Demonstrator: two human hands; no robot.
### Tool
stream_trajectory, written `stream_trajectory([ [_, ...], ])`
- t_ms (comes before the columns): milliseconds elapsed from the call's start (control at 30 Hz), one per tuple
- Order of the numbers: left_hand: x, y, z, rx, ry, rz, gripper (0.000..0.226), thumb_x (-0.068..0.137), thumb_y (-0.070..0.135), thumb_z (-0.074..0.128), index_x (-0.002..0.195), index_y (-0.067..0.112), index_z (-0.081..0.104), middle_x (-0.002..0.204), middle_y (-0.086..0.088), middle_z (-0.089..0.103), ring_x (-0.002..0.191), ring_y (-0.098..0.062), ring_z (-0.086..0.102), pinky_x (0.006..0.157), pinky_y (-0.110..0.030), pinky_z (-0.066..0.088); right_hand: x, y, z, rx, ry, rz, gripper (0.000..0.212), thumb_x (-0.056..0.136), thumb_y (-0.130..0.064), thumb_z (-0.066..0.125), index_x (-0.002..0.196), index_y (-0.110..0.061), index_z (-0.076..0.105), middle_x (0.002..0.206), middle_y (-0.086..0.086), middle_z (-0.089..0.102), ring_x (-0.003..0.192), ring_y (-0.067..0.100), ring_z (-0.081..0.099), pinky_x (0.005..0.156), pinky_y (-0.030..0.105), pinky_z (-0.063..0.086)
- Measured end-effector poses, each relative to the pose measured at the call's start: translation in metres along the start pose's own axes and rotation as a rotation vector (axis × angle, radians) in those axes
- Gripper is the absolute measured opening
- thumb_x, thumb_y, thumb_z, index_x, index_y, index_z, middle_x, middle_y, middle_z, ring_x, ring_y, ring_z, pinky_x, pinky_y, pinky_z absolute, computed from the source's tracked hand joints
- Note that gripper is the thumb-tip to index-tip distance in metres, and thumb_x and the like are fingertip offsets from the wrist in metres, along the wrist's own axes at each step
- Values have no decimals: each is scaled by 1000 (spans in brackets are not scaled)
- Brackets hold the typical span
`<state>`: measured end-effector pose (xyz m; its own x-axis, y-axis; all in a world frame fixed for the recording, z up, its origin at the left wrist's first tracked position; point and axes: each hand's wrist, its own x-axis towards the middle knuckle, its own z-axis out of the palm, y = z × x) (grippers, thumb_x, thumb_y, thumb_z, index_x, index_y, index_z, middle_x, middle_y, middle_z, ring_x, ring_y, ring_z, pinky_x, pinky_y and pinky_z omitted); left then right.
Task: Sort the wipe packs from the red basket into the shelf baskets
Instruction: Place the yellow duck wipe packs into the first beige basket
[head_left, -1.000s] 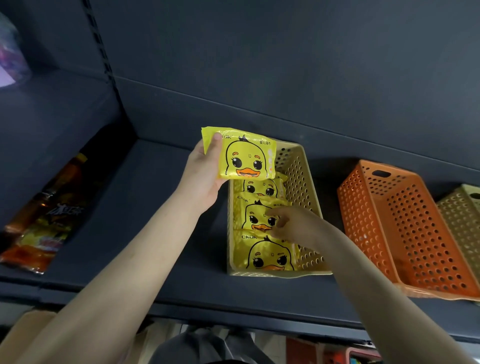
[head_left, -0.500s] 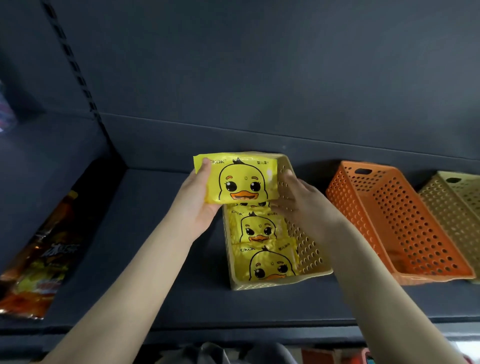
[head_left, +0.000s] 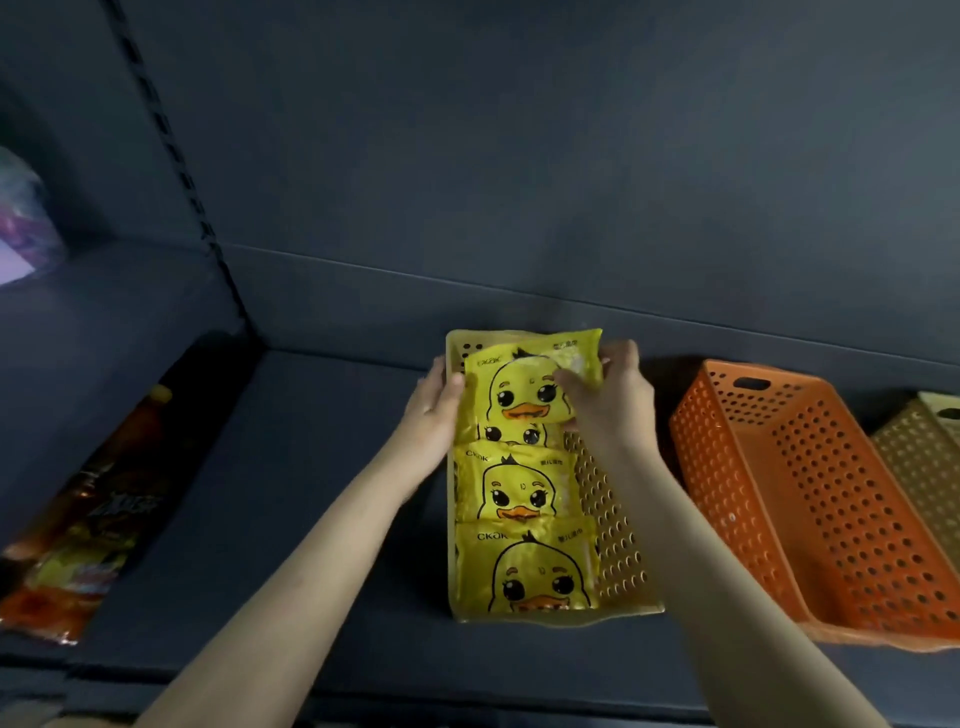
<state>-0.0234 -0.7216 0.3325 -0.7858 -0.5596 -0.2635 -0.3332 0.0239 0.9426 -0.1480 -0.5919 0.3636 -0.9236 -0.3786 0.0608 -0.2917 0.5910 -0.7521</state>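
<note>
Since the frame 0.5 s ago, the held wipe pack (head_left: 522, 387) has come down from above the yellow basket (head_left: 615, 525) to its far end, and the right hand (head_left: 610, 402) has left the basket's right wall and taken the pack's right edge.

Current condition:
- Left hand (head_left: 434, 413) grips the pack's left edge, thumb on the printed face, fingers behind
- Right hand is curled over the pack's upper right corner, fingers on the face
- The held pack stands tilted, duck print toward the camera, overlapping the row below
- 3 further wipe packs sit in the yellow basket in a row: 1 mostly hidden (head_left: 511, 434) behind the held pack, 1 in the middle (head_left: 514, 486), 1 at the near end (head_left: 524, 569)
- Yellow basket stands on the dark shelf (head_left: 291, 493); an orange basket (head_left: 779, 467) stands just to its right, a tan basket (head_left: 922, 457) beyond that at the frame edge
- Snack bags (head_left: 88, 525) lie at the shelf's left end, well apart from the baskets
</note>
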Motion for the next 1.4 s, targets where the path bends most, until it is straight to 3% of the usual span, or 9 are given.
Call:
stream_trajectory([
  [200, 5, -3, 0, 3, -24, -18, 53, 100, 52, 24, 151, 39, 16, 157, 10, 26, 144, -15, 24, 115, -40, 21, 4, 11, 29, -55, -65, 93, 48, 91, -27, 65, 128, -13, 39, 106, 0, 56, 74, 27, 69, 67, 42, 60],
  [367, 6, -7, 1, -31, -26, -1, 51, 102, 49, 22, 151, 38, 18, 155, 12, 29, 142, -12, 28, 107, -30, 24, 6, 16, 41, -561, -170, -2, 60, 98, -35, 50, 142, -4, 23, 115, 16, 64, 96, 29, 66, 67, 33, 53],
  [467, 6, -7, 0, -28, -28, -8, 51, 102, 48, 22, 151, 37, 17, 154, 11, 31, 141, -13, 29, 103, -27, 24, -2, 18, 45, -530, -195, 2, 75, 95, -40, 54, 149, -5, 15, 147, 17, 39, 129, 31, 48, 94, 38, 50],
  [567, 8, -6, 0, -2, -40, -12, 51, 102, 47, 22, 151, 36, 18, 153, 9, 34, 140, -14, 33, 103, -28, 26, -12, 19, 44, -673, -66, -183, 79, 96, -48, 47, 153, -8, 10, 160, 13, 15, 147, 29, 16, 115, 39, 26],
  [633, 9, -6, 1, 11, -39, -7, 51, 103, 47, 22, 152, 36, 18, 154, 9, 32, 141, -14, 31, 108, -30, 25, -11, 20, 44, -733, -24, -306, 67, 97, -50, 42, 151, -14, 24, 160, 9, 18, 148, 29, 14, 118, 42, 19],
  [700, 9, -7, 2, 6, -22, -1, 50, 103, 46, 23, 152, 36, 19, 155, 9, 30, 142, -13, 29, 107, -27, 23, -13, 21, 52, -623, -164, -231, 61, 98, -52, 36, 151, -22, 25, 161, 5, 14, 148, 29, 10, 119, 46, 20],
  [867, 10, -7, 3, -28, -4, 4, 47, 103, 43, 25, 149, 37, 24, 153, 10, 34, 141, -11, 31, 99, -20, 21, -27, 40, 89, -660, -432, -136, 58, 98, -58, 9, 145, -47, -22, 153, 6, -39, 139, 29, -36, 117, 52, -13],
  [1300, 11, -5, 3, 5, -46, -6, 47, 104, 43, 21, 151, 36, 18, 153, 10, 33, 140, -11, 30, 96, -20, 21, -6, 39, 72, -682, -556, -76, 54, 99, -55, 11, 146, -51, -16, 158, -7, -28, 144, 23, -27, 117, 49, -9],
  [1400, 4, 5, -1, 116, -50, 13, 49, 104, 40, 24, 152, 29, 19, 154, 6, 31, 139, -11, 30, 97, -19, 22, -7, 24, 55, -514, -609, -35, 61, 100, -54, 19, 147, -45, -18, 156, -6, -29, 144, 22, -26, 116, 48, -8],
])
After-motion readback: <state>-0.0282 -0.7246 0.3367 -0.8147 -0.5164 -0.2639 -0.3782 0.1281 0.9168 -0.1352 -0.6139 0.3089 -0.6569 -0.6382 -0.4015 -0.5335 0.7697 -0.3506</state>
